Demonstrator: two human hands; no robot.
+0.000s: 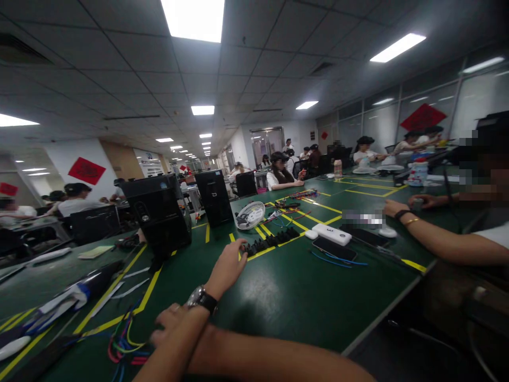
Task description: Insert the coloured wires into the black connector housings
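Note:
My left hand (228, 262), with a wristwatch (202, 301) on its wrist, reaches forward over the green table. Its fingers are bent and close together at the near end of a row of small black parts (270, 241), and the fingertips meet the end part. My right forearm crosses beneath the left one. Partly covered by it, my right hand (169, 321) is blurred and lies beside a bundle of coloured wires (125, 339). Whether its fingers hold anything is hidden.
Two black computer cases (159, 217) stand beyond, beside a white basket (250, 215). Right of my hands lie a white device (331, 234), a black phone (334, 248) and blue wires (338, 260). A co-worker's arm (437, 236) rests at the right. Yellow tape marks the table.

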